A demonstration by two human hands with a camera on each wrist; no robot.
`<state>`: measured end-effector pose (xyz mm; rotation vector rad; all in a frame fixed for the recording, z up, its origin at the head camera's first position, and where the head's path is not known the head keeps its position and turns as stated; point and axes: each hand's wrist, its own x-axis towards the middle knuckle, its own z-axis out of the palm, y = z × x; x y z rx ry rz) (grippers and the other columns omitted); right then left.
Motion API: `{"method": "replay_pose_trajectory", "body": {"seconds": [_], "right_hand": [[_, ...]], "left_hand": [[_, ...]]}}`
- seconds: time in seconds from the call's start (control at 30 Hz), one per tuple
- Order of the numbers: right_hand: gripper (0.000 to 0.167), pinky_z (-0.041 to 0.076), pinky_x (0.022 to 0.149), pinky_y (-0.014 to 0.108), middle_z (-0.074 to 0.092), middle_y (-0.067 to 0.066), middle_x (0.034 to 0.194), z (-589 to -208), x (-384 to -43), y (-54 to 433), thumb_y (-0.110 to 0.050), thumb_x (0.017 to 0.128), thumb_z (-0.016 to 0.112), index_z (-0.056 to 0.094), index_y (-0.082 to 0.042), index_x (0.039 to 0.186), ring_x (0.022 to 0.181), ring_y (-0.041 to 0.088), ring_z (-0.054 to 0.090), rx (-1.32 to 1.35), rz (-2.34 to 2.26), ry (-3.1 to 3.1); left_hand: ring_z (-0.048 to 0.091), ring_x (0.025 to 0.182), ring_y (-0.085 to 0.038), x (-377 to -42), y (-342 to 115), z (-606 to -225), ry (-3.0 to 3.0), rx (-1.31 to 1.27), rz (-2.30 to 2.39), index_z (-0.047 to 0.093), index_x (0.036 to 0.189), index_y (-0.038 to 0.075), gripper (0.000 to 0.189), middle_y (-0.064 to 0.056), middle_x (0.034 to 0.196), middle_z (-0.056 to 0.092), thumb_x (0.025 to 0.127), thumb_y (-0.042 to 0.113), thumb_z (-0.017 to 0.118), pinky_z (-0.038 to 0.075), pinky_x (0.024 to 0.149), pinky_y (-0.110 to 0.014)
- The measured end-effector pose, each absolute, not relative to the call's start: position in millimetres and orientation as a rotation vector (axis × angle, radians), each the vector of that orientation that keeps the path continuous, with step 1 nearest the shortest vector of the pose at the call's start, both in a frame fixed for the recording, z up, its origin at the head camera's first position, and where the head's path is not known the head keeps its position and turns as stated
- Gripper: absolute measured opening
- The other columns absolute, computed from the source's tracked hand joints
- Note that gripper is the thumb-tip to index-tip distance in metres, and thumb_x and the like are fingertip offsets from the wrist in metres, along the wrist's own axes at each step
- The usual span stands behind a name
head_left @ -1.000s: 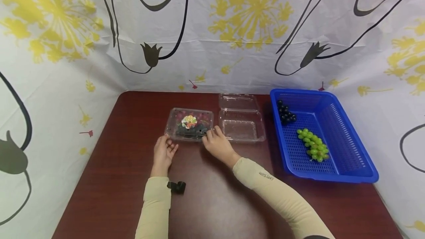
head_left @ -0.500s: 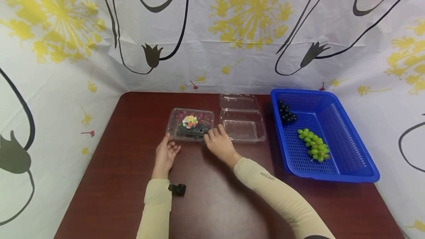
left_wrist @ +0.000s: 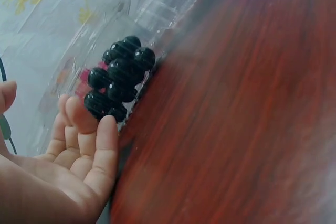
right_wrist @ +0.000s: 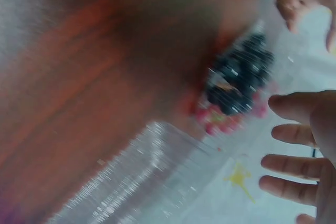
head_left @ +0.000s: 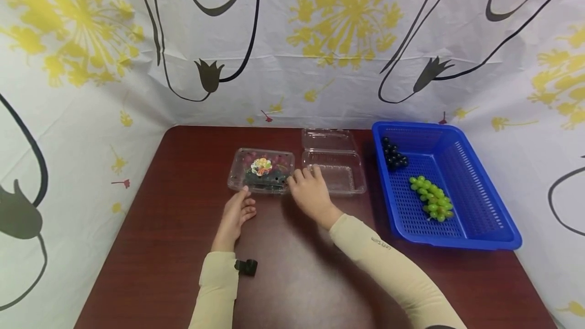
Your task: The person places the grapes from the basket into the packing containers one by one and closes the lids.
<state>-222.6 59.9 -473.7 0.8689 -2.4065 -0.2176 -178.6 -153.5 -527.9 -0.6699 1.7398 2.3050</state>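
A lidded clear plastic clamshell box (head_left: 235,174) with a fruit sticker on top holds dark grapes (left_wrist: 123,72) and red grapes (right_wrist: 218,119). At its near left edge is my left hand (head_left: 236,217), thumb raised and fingers loosely bent, holding nothing. My right hand (head_left: 313,194) hovers just off the box's near right corner, over the front of a second clamshell box (head_left: 335,174). In the right wrist view its fingers (right_wrist: 296,166) are straight and spread, with nothing between them. That second box is bare inside, its lid swung back.
A blue plastic basket (head_left: 475,242) stands on the right of the brown table (head_left: 151,248). Inside lie a bunch of black grapes (head_left: 394,155) and a bunch of green grapes (head_left: 431,199). A patterned white cloth (head_left: 274,85) hangs behind and at both sides.
My right hand has lifted off the lidded box's corner and shifted right. My left hand has slid slightly right and toward me. Both boxes stay in place.
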Motion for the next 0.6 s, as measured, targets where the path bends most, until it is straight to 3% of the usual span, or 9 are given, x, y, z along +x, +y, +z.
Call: {"method": "replay_pose_trajectory", "body": {"seconds": [0.1, 0.27, 0.6], "right_hand": [[0.01, 0.043, 0.083, 0.046, 0.064, 0.006, 0.08, -460, -226, 65, -0.02, 0.086, 0.063, 0.066, -0.011, 0.082, 0.077, 0.026, 0.062, 0.831, -0.154, -2.378], [0.026, 0.041, 0.075, 0.044, 0.067, 0.009, 0.09, -433, -235, 79, -0.03, 0.08, 0.075, 0.067, -0.01, 0.093, 0.08, 0.029, 0.063, 0.751, -0.084, -2.46], [0.031, 0.042, 0.083, 0.05, 0.064, 0.015, 0.108, -382, -259, 129, -0.033, 0.09, 0.065, 0.064, -0.008, 0.108, 0.097, 0.036, 0.059, 0.477, 0.055, -2.774]], "left_hand": [[0.056, 0.071, -0.011, -176, -147, -526, 1.747, -0.613, 2.264, 0.045, 0.132, 0.0, 0.061, 0.002, 0.083, 0.058, 0.097, 0.049, 0.05, 0.052, 0.074, -0.028], [0.057, 0.075, -0.012, -171, -136, -525, 1.748, -0.509, 2.199, 0.045, 0.135, -0.001, 0.064, 0.001, 0.088, 0.06, 0.098, 0.05, 0.048, 0.051, 0.075, -0.029], [0.062, 0.081, -0.016, -170, -104, -529, 1.773, -0.238, 2.01, 0.05, 0.134, -0.002, 0.066, -0.011, 0.102, 0.063, 0.098, 0.052, 0.046, 0.053, 0.076, -0.03]]}}
